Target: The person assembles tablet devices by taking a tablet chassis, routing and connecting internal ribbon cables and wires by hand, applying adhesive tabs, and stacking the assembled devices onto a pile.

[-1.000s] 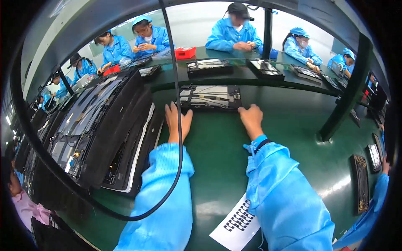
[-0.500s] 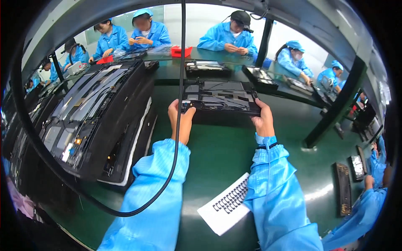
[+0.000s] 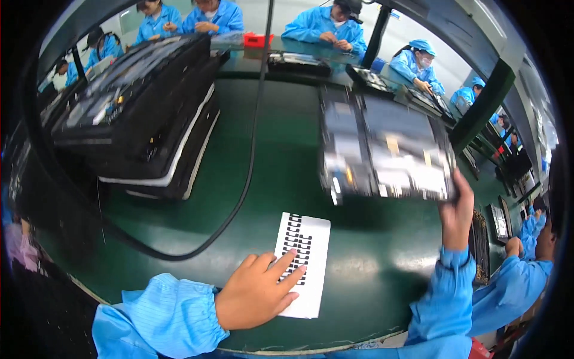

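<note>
My left hand (image 3: 257,291) lies on a white sheet (image 3: 317,257) bearing rows of small black shapes that look like stickers. Its fingers are spread across the lower part of the rows. My right hand (image 3: 458,209) grips the near right corner of a black tray (image 3: 368,149). Grey flat panels and silver electronic parts fill that tray, which is tilted and blurred by motion. Whether the tray touches the green table cannot be made out.
A tall stack of black trays (image 3: 143,125) with similar parts stands at left on the green table (image 3: 269,161). A black cable (image 3: 251,149) loops down in front. A dark post (image 3: 483,110) rises at right. Co-workers in blue sit across the table and at right.
My left hand has left the tray and come down onto the sheet, which has turned and shifted left. My right hand has carried the tray to the right. The view has tilted down.
</note>
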The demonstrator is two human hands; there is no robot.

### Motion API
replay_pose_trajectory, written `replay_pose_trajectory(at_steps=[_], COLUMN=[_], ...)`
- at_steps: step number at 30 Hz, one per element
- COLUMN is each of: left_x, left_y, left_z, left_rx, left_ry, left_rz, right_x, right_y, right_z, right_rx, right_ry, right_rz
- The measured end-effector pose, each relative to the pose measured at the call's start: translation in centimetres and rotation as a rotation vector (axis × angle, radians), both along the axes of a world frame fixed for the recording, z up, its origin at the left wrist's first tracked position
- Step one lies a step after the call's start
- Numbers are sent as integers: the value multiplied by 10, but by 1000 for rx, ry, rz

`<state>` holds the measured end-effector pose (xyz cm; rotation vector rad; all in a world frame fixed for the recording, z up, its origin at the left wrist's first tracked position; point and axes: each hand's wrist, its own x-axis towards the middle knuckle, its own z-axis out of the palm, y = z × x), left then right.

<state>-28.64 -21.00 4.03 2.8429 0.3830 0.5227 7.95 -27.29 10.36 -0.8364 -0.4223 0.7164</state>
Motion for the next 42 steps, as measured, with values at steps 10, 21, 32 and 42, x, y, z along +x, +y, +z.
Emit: replay_pose_trajectory(at_steps=[10,21,32,42], left_x=[-15,-8,-7,-6], left_y=[-20,21,26,23], left_z=[6,-2,4,12], left_rx=[-59,-109,-176,-134], left_ry=[2,-98,-105,-6], left_rz=[-156,-162,-131,-129], right_x=[-40,-220,-222,-161], right_y=[-142,2,18,-60], right_z=[-55,-39,-51,-12], right_rx=[-818,-553,-571,-515], right_ry=[-1200,-1865,-1714,-1172], right_rz=[-453,141,99,129])
